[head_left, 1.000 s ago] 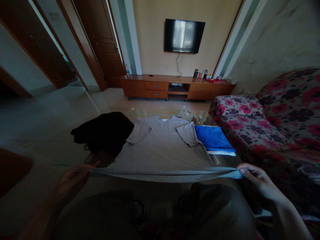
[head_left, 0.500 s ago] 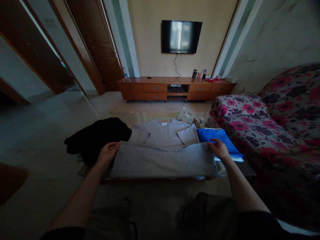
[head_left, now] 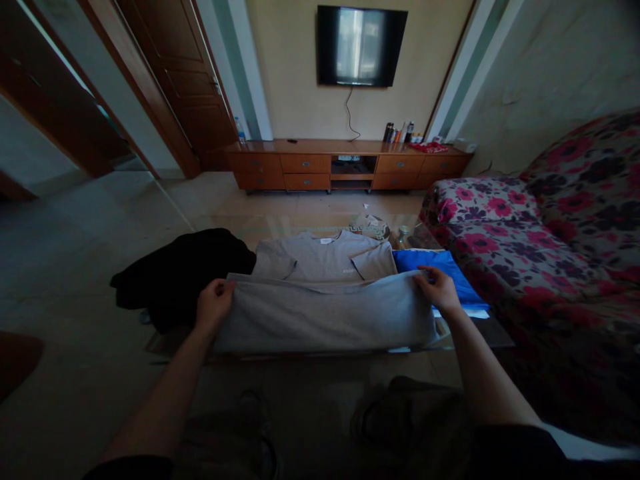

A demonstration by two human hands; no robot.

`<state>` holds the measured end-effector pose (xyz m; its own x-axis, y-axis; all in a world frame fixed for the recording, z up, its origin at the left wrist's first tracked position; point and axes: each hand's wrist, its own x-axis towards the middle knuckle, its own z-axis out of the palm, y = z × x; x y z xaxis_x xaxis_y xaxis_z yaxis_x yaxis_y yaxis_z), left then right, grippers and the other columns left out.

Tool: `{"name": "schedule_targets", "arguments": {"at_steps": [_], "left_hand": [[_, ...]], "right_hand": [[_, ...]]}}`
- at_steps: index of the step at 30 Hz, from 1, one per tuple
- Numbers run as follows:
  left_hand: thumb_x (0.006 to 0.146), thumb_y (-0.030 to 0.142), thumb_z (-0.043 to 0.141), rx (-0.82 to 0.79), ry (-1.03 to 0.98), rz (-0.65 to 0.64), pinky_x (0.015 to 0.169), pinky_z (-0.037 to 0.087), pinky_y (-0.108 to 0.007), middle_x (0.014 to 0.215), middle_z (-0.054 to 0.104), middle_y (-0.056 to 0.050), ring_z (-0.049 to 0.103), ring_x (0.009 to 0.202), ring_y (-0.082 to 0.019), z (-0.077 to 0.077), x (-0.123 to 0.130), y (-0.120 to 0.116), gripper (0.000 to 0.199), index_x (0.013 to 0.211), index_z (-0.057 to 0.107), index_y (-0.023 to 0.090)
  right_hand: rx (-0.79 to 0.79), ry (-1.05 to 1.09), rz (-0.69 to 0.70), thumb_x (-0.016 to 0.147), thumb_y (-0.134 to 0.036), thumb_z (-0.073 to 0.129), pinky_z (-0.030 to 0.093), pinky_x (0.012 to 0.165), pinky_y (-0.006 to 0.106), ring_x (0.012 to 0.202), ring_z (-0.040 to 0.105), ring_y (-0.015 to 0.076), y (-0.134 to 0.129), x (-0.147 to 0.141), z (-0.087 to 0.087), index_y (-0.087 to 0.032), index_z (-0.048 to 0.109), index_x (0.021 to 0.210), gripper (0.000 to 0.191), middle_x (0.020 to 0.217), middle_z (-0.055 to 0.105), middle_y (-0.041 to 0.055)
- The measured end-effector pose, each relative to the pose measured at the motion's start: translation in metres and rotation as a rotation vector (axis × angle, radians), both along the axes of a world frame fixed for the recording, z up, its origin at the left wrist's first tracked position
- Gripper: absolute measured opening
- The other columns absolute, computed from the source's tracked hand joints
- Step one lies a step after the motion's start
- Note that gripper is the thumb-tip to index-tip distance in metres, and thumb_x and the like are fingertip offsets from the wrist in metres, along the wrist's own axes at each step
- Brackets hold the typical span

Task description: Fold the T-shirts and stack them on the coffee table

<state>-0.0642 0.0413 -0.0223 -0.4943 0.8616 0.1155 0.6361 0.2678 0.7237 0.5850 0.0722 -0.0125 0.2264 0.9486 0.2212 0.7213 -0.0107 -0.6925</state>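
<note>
A grey T-shirt [head_left: 325, 313] lies on a low glass-topped table, its collar and sleeves at the far side and its lower part doubled up toward the collar. My left hand [head_left: 215, 303] pinches the left corner of the folded hem. At the opposite corner, my right hand [head_left: 439, 290] is closed on the hem too, and the edge between them sags slightly in the middle. Black clothing [head_left: 185, 277] lies in a heap just left of the shirt. Flat blue fabric [head_left: 425, 262] rests to its right, partly behind my right hand.
Behind the shirt, a patterned tray [head_left: 373, 230] and a small glass jar [head_left: 403, 233] stand on the table. A flowered sofa [head_left: 505, 243] borders the right side. Across the room are a wooden cabinet [head_left: 305, 163] and a wall television [head_left: 361, 47].
The view has tilted downward a little, so the room sits higher in frame. Both hands keep hold of the hem, which is slightly raised and pulled straighter.
</note>
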Motion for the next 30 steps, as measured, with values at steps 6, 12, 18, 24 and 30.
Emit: {"name": "schedule_targets", "arguments": {"at_steps": [6, 12, 18, 24, 30], "left_hand": [[0.09, 0.047, 0.054, -0.066, 0.086, 0.039, 0.078, 0.049, -0.035, 0.101, 0.074, -0.012, 0.068, 0.091, -0.028, -0.009, 0.008, 0.008, 0.031, 0.099, 0.066, 0.02], [0.092, 0.04, 0.052, -0.033, 0.345, 0.025, 0.09, 0.047, -0.042, 0.107, 0.068, -0.016, 0.063, 0.103, -0.032, -0.003, 0.022, 0.006, 0.036, 0.117, 0.062, 0.016], [0.095, 0.026, 0.046, 0.009, 0.642, -0.474, 0.097, 0.041, -0.043, 0.108, 0.064, -0.015, 0.057, 0.11, -0.03, 0.011, 0.09, 0.005, 0.023, 0.103, 0.067, 0.02], [0.097, 0.028, 0.047, -0.063, 0.498, -0.773, 0.093, 0.046, -0.038, 0.102, 0.067, -0.012, 0.061, 0.101, -0.025, -0.003, 0.133, 0.02, 0.024, 0.094, 0.07, 0.021], [0.098, 0.025, 0.048, -0.095, 0.449, -0.652, 0.103, 0.045, -0.039, 0.152, 0.049, -0.012, 0.057, 0.125, -0.027, -0.013, 0.132, 0.033, 0.04, 0.136, 0.062, 0.024]], "right_hand": [[0.002, -0.096, -0.124, 0.087, -0.043, 0.059, 0.052, 0.081, 0.036, 0.086, 0.069, 0.0262, 0.002, -0.012, -0.006, -0.015, 0.068, 0.125, 0.049, 0.099, 0.075, 0.0129], [-0.052, -0.308, -0.186, 0.09, -0.031, 0.056, 0.049, 0.087, 0.038, 0.103, 0.065, 0.0298, -0.004, -0.029, 0.002, -0.016, 0.063, 0.129, 0.042, 0.111, 0.071, 0.0156], [-0.189, -0.429, 0.158, 0.09, -0.021, 0.057, 0.046, 0.083, 0.03, 0.096, 0.065, 0.0228, 0.008, -0.111, 0.027, -0.018, 0.07, 0.112, 0.025, 0.107, 0.071, 0.0115], [-0.47, -0.433, 0.451, 0.094, -0.022, 0.057, 0.047, 0.085, 0.028, 0.098, 0.067, 0.023, 0.009, -0.176, 0.009, -0.015, 0.074, 0.097, 0.019, 0.101, 0.073, 0.0125], [-0.358, -0.457, 0.447, 0.094, -0.007, 0.047, 0.041, 0.105, 0.03, 0.125, 0.058, 0.0235, 0.017, -0.174, 0.003, -0.018, 0.055, 0.143, 0.051, 0.15, 0.048, 0.0149]]}}
